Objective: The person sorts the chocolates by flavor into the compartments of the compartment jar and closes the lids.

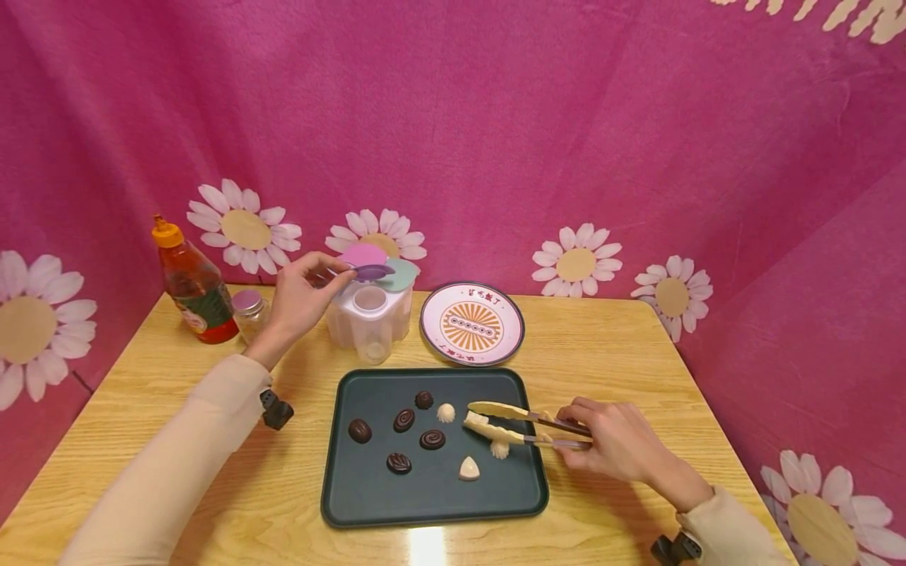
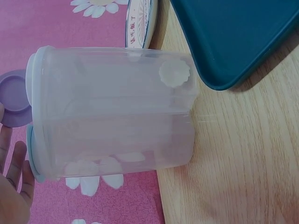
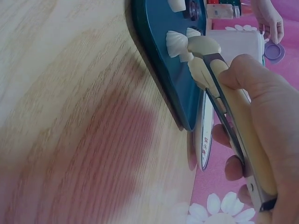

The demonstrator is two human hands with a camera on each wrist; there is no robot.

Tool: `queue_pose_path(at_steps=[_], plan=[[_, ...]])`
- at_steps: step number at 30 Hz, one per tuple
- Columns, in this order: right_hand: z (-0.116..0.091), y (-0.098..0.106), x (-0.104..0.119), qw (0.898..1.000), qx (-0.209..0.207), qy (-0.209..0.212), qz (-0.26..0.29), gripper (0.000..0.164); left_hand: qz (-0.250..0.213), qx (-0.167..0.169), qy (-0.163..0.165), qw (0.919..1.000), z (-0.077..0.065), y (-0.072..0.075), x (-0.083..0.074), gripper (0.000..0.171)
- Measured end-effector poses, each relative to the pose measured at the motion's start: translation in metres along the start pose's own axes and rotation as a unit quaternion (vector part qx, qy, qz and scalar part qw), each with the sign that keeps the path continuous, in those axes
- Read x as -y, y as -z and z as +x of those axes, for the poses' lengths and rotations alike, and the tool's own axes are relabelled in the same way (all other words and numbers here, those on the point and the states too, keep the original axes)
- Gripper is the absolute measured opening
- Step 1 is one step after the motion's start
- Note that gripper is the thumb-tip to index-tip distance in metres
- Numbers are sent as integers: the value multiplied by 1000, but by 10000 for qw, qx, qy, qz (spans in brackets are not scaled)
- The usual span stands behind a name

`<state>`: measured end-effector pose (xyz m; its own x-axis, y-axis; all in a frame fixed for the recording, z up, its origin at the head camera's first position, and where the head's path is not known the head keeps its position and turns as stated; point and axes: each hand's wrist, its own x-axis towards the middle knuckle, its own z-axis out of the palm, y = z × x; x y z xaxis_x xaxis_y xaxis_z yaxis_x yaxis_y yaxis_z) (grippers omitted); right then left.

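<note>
With the dark tray (image 1: 382, 503) as the middle of a clock, the red sauce bottle (image 1: 193, 287) and a small jar (image 1: 251, 316) stand at ten o'clock. Between ten and eleven, the left hand (image 1: 300, 297) pinches a purple lid (image 1: 373, 272) by its edge; the other fingers are loose. The lid is close to the open mouth of the clear container (image 1: 340, 321) at eleven, where a white piece (image 2: 174, 73) lies at the bottom. On the tray I see five brown chocolates (image 1: 359, 430) and, more right, cream ones (image 1: 469, 469). Slightly after twelve is the plate (image 1: 433, 321). The tongs (image 1: 504, 410) have their tips a little apart, among the cream ones; whether they touch any, I cannot tell. At three o'clock the right hand (image 1: 614, 442) grasps these tongs, thumb on one arm, fingers curled at the other.
</note>
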<state>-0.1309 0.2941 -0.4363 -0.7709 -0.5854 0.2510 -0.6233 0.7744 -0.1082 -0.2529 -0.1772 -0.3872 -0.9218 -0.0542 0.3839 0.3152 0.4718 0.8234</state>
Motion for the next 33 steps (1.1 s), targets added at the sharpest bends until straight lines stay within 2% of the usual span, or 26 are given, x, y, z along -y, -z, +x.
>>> queue_pose_path(at_steps=[7,12,26,33], plan=[[0,-1,-1,9997,182,-139,62,25,-5,8,-23,10000,0,0,0,26],[3,0,0,9997,159,-171,71,25,25,-1,-36,10000,1,0,0,26],[27,14,-1,9990,-428,49,78,32,10,21,-91,10000,2,0,1,25],[50,26,1,9953,-845,452,163,31,11,5,-96,10000,1,1,2,26]])
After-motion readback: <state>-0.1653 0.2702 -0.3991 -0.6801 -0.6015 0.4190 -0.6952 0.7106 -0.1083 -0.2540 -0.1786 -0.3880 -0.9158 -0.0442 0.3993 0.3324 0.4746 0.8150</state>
